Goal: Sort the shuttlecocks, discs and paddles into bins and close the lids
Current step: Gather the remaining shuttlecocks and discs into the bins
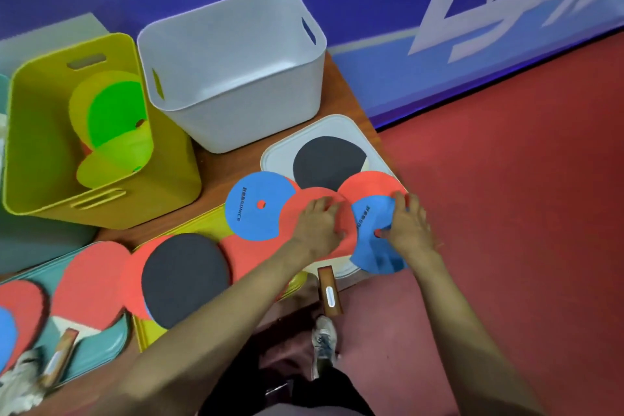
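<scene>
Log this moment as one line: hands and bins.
left hand: touches red paddle | right hand: grips blue disc | white bin: empty, open | yellow bin: holds green and yellow discs

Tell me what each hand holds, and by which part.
Right hand pinches the blue disc at its right edge. Left hand rests on the red paddle face; grip unclear.

Discs (114, 111) in bin (169, 179); paddles (184, 277) on lids (341, 127), front.

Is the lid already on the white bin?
No, the white bin stands open on top, and a white lid lies on the table beside it under paddles.
</scene>
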